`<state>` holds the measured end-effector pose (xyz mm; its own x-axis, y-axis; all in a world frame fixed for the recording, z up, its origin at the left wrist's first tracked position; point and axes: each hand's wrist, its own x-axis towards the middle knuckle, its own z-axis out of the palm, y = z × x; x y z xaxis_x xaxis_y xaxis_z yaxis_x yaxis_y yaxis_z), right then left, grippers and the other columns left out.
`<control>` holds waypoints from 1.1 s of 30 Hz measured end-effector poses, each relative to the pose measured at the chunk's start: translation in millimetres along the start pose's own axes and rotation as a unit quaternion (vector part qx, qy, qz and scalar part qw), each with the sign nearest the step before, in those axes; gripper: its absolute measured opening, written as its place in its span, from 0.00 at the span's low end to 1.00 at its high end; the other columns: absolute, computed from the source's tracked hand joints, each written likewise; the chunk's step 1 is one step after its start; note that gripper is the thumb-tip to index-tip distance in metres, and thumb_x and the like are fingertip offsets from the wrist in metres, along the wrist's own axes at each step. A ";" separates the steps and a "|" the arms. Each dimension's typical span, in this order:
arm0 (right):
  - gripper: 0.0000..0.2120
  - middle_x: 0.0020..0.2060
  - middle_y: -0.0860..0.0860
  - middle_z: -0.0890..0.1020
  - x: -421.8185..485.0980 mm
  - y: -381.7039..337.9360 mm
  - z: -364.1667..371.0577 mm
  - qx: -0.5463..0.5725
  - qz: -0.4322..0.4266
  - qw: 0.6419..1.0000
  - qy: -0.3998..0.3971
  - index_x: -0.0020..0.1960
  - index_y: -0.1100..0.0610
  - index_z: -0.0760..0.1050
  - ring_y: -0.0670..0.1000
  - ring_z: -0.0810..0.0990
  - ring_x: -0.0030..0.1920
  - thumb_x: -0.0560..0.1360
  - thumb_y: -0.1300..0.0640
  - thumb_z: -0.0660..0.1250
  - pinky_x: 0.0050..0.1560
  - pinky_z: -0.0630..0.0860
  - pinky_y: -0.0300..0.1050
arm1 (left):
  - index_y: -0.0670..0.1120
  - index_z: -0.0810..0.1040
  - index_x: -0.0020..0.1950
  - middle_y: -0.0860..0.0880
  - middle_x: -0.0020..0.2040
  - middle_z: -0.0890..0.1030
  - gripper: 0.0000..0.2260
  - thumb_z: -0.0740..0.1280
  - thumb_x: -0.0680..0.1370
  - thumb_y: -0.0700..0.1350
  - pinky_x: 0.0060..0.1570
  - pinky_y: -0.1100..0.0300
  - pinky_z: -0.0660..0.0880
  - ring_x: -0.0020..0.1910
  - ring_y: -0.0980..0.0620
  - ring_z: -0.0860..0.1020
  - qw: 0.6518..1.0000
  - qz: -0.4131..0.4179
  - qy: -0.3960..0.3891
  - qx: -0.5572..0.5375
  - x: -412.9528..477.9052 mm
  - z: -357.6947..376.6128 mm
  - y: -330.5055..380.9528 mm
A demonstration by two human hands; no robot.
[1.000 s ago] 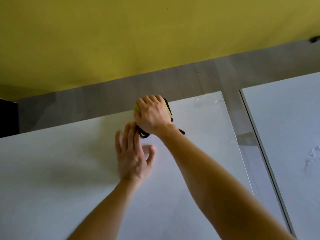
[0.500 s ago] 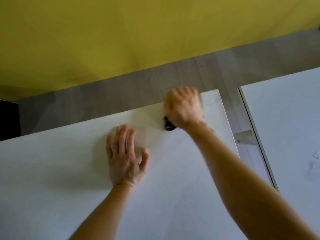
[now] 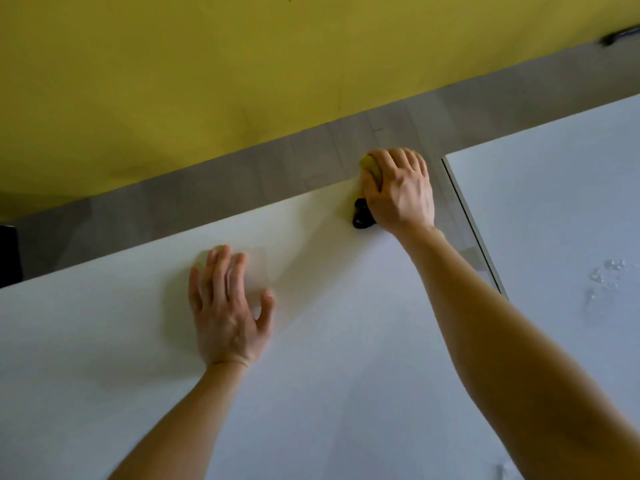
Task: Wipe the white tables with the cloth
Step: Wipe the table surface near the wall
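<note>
Two hands on the near white tabletop point(image 3: 346, 358): your left hand point(image 3: 228, 306) lies flat, fingers spread, while your right hand point(image 3: 398, 188) curls its fingers over the yellow-and-black cloth point(image 3: 362, 216) at the tabletop's edge, upper centre; overshoot and it could drop to the grey floor point(image 3: 207, 188).

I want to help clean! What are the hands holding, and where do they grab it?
The right hand grips the cloth over its top; its black end pokes out. The left hand holds nothing.
</note>
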<state>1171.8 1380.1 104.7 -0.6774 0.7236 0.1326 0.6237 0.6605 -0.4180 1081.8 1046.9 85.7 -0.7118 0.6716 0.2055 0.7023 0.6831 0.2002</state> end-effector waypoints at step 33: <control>0.19 0.59 0.57 0.77 -225.6 -60.7 -87.6 -0.018 0.189 0.963 -0.189 0.66 0.57 0.77 0.62 0.78 0.60 0.76 0.61 0.72 0.58 0.73 0.53 | 0.41 0.79 0.72 0.38 0.73 0.78 0.25 0.69 0.78 0.52 0.74 0.43 0.71 0.76 0.37 0.74 0.963 0.050 -0.256 -0.065 -13.0 -41.2 -3.7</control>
<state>1320.9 1194.3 178.9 -0.4895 0.7929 -0.3630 0.8619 0.3765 -0.3397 1088.7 1023.8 121.7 -0.5270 0.8081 -0.2632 0.7387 0.5887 0.3284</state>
